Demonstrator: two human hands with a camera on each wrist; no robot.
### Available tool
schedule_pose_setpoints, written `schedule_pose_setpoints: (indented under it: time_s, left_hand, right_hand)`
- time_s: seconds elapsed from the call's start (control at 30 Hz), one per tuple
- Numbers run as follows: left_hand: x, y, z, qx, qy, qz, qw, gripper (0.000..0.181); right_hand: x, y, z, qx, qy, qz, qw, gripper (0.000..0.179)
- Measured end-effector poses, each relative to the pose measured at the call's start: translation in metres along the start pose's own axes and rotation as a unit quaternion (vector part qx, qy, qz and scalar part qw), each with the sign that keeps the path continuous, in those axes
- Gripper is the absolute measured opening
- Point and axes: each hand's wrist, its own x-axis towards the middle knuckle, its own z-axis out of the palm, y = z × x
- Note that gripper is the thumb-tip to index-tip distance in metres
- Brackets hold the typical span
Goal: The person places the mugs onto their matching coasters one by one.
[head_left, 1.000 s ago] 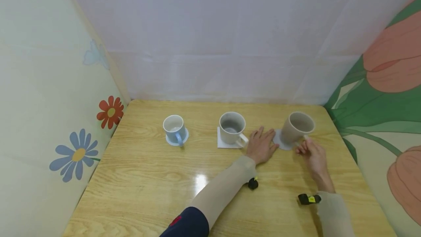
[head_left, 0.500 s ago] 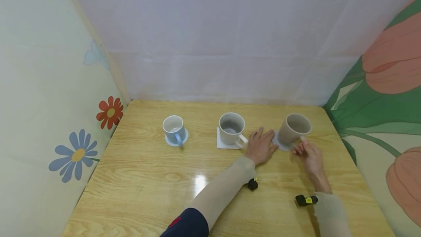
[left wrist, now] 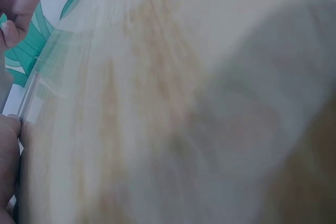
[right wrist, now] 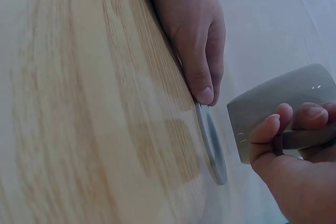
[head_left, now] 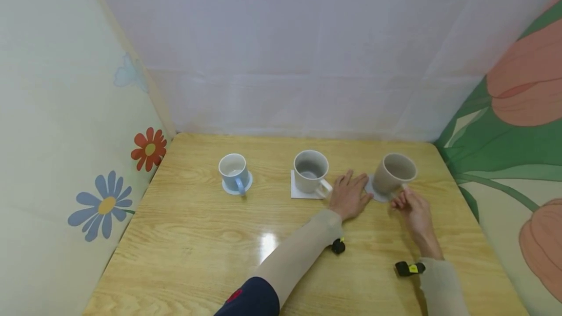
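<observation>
My right hand [head_left: 414,211] holds a grey-beige mug [head_left: 387,179] by its handle, at the right of the table. In the right wrist view that mug [right wrist: 286,95] is tilted, with a gap between its base and a round grey coaster [right wrist: 214,148] lying on the table. The fingertips of my left hand [head_left: 349,196] are at the coaster's near-left edge, and its fingers lie spread on the wood. Just left of that hand, a larger white mug [head_left: 305,182] stands on a square white coaster [head_left: 298,193]. The left wrist view is mostly blurred tabletop.
A small blue mug [head_left: 232,174] with a white inside stands on a round pale blue coaster [head_left: 227,188] farther left. The wooden table [head_left: 184,238] ends at a white cloth [head_left: 272,62] behind. Flower-printed panels [head_left: 518,155] flank both sides.
The grey-beige mug has come slightly left and lower over its coaster, along with my right hand. My left hand has stayed in place, and the other mugs stand as before.
</observation>
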Motion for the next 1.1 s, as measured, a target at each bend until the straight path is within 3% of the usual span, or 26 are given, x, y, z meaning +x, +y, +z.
schedule_pose_setpoints:
  time_s: [0.77, 1.1]
  left_hand:
    - [0.0001, 0.0006, 0.0017, 0.004, -0.004, -0.001, 1.0, 0.065]
    - [-0.0016, 0.0028, -0.005, 0.011, -0.006, -0.006, 0.9999, 0.064]
  right_hand:
    - [-0.001, 0.0057, 0.0007, 0.008, 0.0, 0.022, 0.9997, 0.042]
    - [-0.0013, 0.0083, -0.0004, 0.031, -0.003, 0.024, 0.9992, 0.042]
